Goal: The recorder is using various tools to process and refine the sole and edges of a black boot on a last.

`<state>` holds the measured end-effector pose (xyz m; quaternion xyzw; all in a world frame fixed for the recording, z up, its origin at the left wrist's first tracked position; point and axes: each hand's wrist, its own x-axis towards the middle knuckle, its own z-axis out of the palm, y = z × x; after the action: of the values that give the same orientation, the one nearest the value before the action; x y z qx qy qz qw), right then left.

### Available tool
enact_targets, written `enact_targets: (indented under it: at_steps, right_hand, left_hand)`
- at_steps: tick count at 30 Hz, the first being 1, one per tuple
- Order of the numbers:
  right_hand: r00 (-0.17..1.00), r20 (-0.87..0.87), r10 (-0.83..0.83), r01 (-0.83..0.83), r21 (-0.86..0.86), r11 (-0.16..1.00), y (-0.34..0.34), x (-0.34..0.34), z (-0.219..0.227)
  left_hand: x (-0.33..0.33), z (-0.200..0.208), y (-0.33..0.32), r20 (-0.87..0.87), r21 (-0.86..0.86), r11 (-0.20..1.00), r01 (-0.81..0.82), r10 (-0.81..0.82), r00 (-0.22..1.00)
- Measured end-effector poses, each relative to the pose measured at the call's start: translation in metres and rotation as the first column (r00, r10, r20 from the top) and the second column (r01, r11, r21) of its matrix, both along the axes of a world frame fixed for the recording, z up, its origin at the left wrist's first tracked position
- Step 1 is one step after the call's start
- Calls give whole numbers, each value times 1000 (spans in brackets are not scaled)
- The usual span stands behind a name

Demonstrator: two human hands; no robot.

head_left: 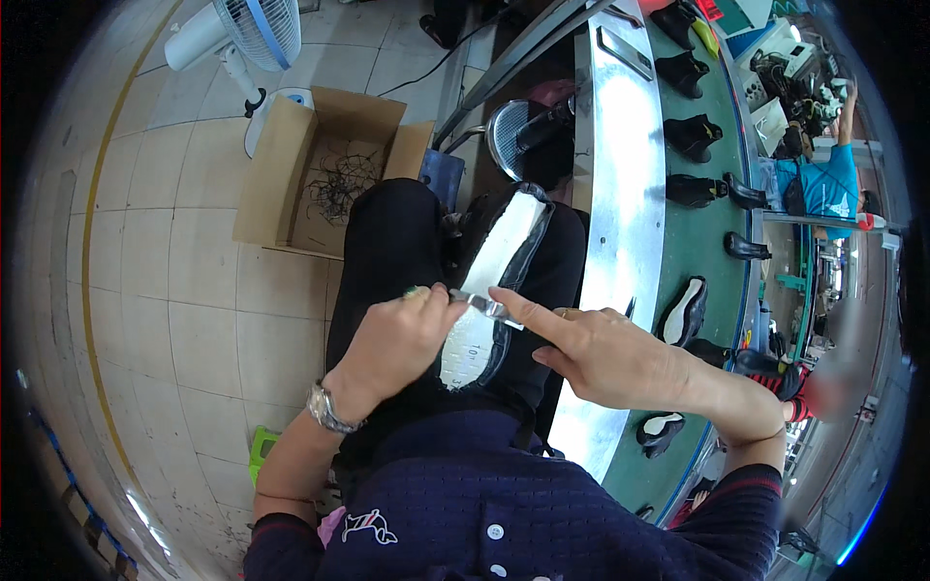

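In the head view, the person sits with a black shoe upper with a white flat sole [489,281] lying sole-up along the lap, directly under both hands. The left hand [402,339], a silver wristwatch [327,409] on its wrist, is closed around one end of a small shiny metal tool [487,308], which lies across the white sole. The right hand [605,353] is loosely curled, its forefinger stretched out and pressing on the other end of the tool; its remaining fingers are folded in.

Just right of the right hand runs a long green conveyor tabletop with a bright metal edge [620,194], carrying a row of black shoes [693,136] beyond the hands and a few more sole-up shoes [683,312] beside the right wrist. Left of the left hand, on the tiled floor, stands an open brown cardboard box [291,165] holding dark thread scraps, with a white pedestal fan [247,39] beyond it. Far beyond the right hand, another person in a blue shirt [828,184] works at the conveyor.
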<state>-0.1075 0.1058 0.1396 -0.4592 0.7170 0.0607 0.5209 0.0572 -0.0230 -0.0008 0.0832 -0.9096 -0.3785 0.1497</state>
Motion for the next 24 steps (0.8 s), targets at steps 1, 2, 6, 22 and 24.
enact_targets:
  at_steps: [1, 2, 6, 22, 24]
  right_hand:
    - [998, -51, 39, -40, -31, 999, -1, 1, -1]
    - [992, -103, 74, -81, -62, 995, -1, 3, -1]
    - [999, -50, 5, -11, -138, 990, 20, -1, -21]
    - [982, -162, 100, -143, -276, 951, 19, -24, 13]
    - [947, -275, 164, -256, -341, 904, 5, -33, 28]
  left_hand:
    - [0, 5, 1, 66, -247, 967, 63, -48, 997]
    - [-1, 11, 3, 103, -323, 944, 71, -39, 994]
    - [1, -3, 4, 39, -129, 991, -27, 32, 999]
    - [-52, -13, 13, 119, 965, -217, -145, -128, 984]
    - [-49, -12, 12, 185, 974, -104, -203, -153, 971]
